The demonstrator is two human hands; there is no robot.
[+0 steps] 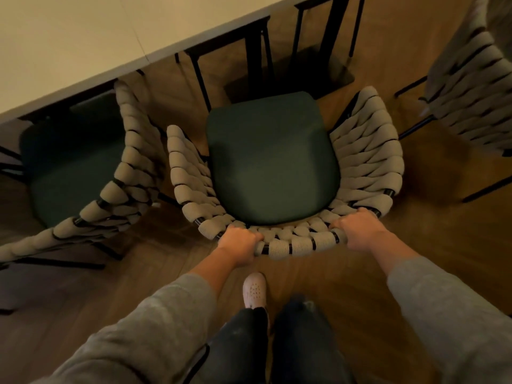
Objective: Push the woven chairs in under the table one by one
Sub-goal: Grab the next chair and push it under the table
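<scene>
left chair: well left of the left fingers, seat partly under the table top; back rail cut off at the frame edge, legs blurred.
table: pale top, beyond the fingers, upper left; only one edge strip shows.
left hand: fingers curled over the middle chair's top rail, gripping it; fingertips hidden inside the weave.
middle chair: straight ahead of both sets of fingers, seat wholly out from under the table top; legs hidden below the seat.
seat cushion: dark green, just beyond the fingers, between the woven arms.
table base: dark posts and a flat foot, directly past the cushion front; tops hidden by the table top.
shoe: pale, just behind the left fingers; other foot hidden.
right hand: fingers wrapped on the same rail, right end; tips hidden.
right chair: well right of the right fingers, blurred, cut off at the edge.
</scene>
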